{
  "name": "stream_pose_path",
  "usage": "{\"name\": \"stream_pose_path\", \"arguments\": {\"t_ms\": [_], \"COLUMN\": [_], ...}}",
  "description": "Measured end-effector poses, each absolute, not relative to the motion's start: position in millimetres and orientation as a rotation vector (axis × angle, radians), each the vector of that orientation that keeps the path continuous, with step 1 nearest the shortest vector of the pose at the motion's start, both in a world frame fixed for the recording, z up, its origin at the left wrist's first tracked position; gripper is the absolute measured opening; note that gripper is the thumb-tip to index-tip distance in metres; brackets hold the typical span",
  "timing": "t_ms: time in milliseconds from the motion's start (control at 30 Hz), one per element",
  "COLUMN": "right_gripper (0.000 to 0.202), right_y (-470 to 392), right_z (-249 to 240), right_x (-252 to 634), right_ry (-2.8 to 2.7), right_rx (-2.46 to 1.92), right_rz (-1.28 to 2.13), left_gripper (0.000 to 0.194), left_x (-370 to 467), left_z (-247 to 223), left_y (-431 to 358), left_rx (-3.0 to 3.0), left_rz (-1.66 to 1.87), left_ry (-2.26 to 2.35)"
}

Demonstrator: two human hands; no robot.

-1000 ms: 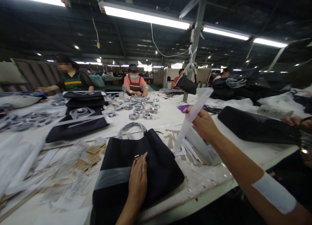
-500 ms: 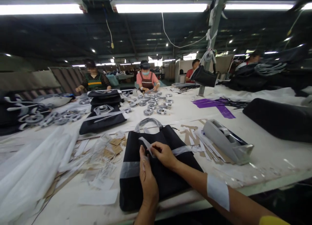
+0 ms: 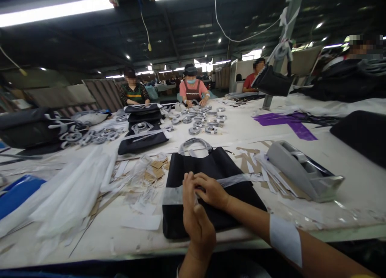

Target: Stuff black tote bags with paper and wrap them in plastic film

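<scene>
One smooth black tote bag (image 3: 217, 163) lies flat on the worktop (image 3: 238, 130), two stretches of translucent film (image 3: 172, 196) showing across it. The left hand (image 3: 193, 213) rests there, fingers straight, released; the right hand (image 3: 212, 191) bends its fingers, any grip hidden.

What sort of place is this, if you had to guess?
Most likely a bag factory or packing workshop. A black, squarish handbag lies on a long white table, many round grey coils, perhaps straps, are spread farther back, and a person in a pink top and brown apron works across the table.
</scene>
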State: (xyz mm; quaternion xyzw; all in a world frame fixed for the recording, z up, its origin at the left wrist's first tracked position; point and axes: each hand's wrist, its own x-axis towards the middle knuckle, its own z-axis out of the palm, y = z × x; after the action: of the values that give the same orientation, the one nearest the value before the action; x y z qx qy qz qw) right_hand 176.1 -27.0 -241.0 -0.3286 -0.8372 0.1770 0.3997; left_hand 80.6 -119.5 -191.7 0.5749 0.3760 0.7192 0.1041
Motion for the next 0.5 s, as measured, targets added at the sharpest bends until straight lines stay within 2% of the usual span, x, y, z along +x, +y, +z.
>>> {"name": "stream_pose_path", "arguments": {"t_ms": [133, 233, 400, 500], "right_gripper": [0.012, 0.016, 0.018, 0.023], "right_y": [-29, -29, -26, -24], "right_z": [-240, -243, -248, -248], "right_x": [177, 175, 174, 175], "right_ry": [-2.160, -2.195, -2.169, -2.124], "right_rx": [-0.715, -0.662, -0.807, -0.846], "right_rz": [0.445, 0.378, 0.260, 0.283], "left_gripper": [0.042, 0.042, 0.045, 0.046], "left_x": [67, 64, 85, 100], "left_z": [-121, -100, -138, -166], "left_y": [-128, -126, -113, -106], "left_rx": [1.287, 1.384, 1.850, 1.868], "left_rz": [2.374, 2.264, 1.716, 1.591], "left_ry": [0.919, 0.995, 1.187, 1.178]}}
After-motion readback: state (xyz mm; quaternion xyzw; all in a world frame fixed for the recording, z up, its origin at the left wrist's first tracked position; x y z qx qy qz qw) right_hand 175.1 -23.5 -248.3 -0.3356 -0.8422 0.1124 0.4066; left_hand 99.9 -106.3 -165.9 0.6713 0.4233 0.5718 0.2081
